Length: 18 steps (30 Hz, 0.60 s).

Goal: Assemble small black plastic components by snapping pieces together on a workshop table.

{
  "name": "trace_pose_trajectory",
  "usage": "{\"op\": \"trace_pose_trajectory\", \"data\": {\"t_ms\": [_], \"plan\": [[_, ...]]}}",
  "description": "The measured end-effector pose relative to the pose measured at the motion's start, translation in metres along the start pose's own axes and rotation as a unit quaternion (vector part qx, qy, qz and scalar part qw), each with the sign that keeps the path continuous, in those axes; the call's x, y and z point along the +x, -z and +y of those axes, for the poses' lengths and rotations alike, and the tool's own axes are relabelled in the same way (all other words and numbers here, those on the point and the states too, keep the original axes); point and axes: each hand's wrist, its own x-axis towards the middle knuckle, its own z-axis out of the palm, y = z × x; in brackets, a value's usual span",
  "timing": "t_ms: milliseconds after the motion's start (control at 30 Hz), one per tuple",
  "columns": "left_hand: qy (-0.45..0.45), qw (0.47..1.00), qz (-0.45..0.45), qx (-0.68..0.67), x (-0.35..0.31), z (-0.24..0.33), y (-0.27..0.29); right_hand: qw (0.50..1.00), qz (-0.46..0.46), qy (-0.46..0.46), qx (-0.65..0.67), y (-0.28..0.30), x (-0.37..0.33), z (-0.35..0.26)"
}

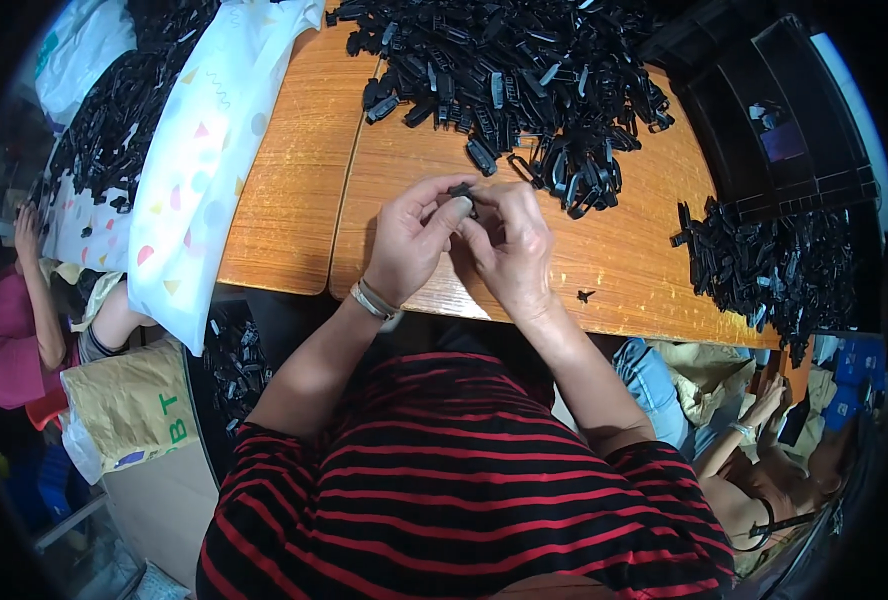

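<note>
Close together over the front of the wooden table, my left hand (pixel 414 235) and my right hand (pixel 512 245) are both closed on one small black plastic part (pixel 461 188). The fingers and thumbs cover most of it, so its exact kind does not show. Just beyond my hands spreads a large heap of black plastic pieces (pixel 504 70), some shaped like clips or buckles. One loose black piece (pixel 480 155) lies at the near edge of that heap. A tiny black bit (pixel 585 296) rests on the wood to the right of my right hand.
A white patterned plastic sheet (pixel 199 170) hangs over the table's left side. Another black pile (pixel 774 260) sits at the right, below a black crate (pixel 814 110). People work at both sides: a hand (pixel 26 235) at left, a hand (pixel 764 402) at right. A paper sack (pixel 129 405) stands lower left.
</note>
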Motion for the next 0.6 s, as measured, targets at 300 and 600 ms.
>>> {"op": "trace_pose_trajectory", "data": {"t_ms": [300,600], "plan": [[-0.009,1.000,-0.025,-0.016,-0.003,0.001,-0.004,0.992,-0.061,-0.085,0.075,-0.009,-0.019,-0.011],[-0.074,0.910,-0.028,0.406,0.044,0.010,0.009,0.992,-0.092,-0.008,-0.090,0.037,0.018,0.040]]}}
